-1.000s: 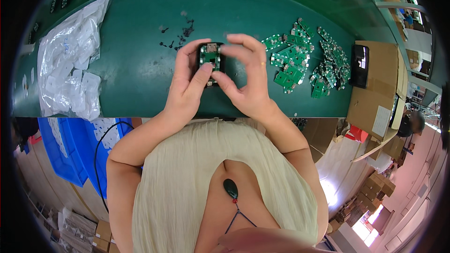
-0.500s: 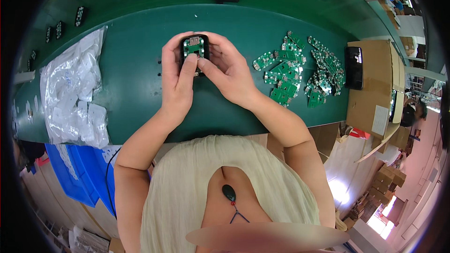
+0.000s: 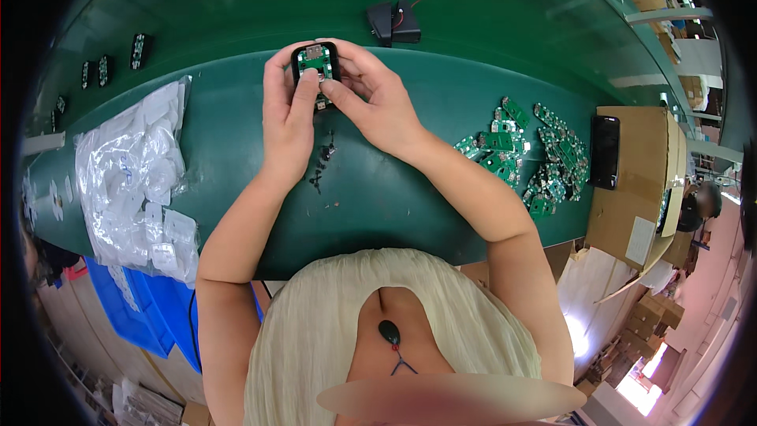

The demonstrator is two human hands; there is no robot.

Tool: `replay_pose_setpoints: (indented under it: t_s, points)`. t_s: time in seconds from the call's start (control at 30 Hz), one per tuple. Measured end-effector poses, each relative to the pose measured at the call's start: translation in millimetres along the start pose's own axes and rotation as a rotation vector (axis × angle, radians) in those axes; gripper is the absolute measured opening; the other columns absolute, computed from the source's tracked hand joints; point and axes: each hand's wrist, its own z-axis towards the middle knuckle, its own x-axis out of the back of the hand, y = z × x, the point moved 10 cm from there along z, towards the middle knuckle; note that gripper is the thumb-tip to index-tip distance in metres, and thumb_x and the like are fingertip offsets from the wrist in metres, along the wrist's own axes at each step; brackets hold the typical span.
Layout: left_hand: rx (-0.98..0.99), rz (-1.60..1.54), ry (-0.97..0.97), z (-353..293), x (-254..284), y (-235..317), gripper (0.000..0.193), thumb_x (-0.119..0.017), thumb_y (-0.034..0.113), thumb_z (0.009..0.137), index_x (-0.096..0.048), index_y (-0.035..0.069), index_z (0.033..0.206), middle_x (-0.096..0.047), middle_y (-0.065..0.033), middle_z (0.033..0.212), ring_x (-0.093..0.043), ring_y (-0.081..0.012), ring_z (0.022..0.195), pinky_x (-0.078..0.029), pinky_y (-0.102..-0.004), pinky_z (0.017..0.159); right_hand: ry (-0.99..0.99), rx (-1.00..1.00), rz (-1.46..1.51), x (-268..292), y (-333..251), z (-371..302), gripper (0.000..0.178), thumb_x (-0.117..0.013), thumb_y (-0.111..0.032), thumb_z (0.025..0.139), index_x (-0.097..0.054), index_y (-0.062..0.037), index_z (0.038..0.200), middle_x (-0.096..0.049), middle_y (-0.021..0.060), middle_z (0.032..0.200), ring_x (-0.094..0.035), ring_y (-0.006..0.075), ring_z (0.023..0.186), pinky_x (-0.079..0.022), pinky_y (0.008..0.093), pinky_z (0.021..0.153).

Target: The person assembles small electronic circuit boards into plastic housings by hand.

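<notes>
open lane: green tabletop [image 3: 225, 134] between left forearm [image 3: 254, 209] and clear plastic bag of white parts [image 3: 130, 181]. second gap: right hand [image 3: 380, 102] to nearer heap of green circuit boards [image 3: 501, 142]. blocked: far middle, by left hand [image 3: 285, 106] and right hand around rounded black casing [image 3: 324, 61]; between forearms, by small black pieces [image 3: 324, 155]; right edge, by brown cardboard box [image 3: 643, 173].
</notes>
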Motion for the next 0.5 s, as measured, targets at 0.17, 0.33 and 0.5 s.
replay_pose_setpoints:
  t_s: [0.17, 0.33, 0.5]
  points:
    - [0.198, -0.054, 0.070, 57.9, 27.2, -28.0, 0.031, -0.043, 0.016, 0.090, -0.043, 0.001, 0.117, -0.060, -0.0049, 0.092, -0.056, -0.0126, 0.087, -0.042, -0.0251, 0.080, 0.035, 0.365, -0.674, 24.0, -8.1, 44.5, 0.057, -0.067, -0.028, 0.075, -0.045, -0.0012, 0.120, -0.051, 0.0158, 0.116, -0.047, 0.0275, 0.109, -0.037, 0.0374, 0.094]
    - [0.208, 0.234, 0.223, 126.5, 108.8, -66.4, 0.029, -0.059, 0.016, 0.080, -0.056, -0.001, 0.104, -0.060, -0.0076, 0.091, -0.055, -0.0127, 0.082, -0.041, -0.0239, 0.076, 0.119, 0.393, -1.472, 35.4, 14.3, 73.8, 0.054, -0.066, -0.034, 0.073, -0.050, -0.0049, 0.116, -0.044, 0.0162, 0.126, -0.038, 0.0314, 0.120, -0.030, 0.0452, 0.099]
    - [0.037, 0.783, 0.236, 152.4, 132.7, -40.0, 0.028, -0.068, 0.012, 0.068, -0.061, 0.003, 0.095, -0.058, -0.0044, 0.078, -0.055, -0.0150, 0.067, -0.045, -0.0270, 0.062, 0.086, 0.455, -1.562, 36.6, 16.1, 77.4, 0.049, -0.065, -0.031, 0.075, -0.051, -0.0075, 0.116, -0.041, 0.0161, 0.128, -0.035, 0.0311, 0.122, -0.028, 0.0486, 0.100]
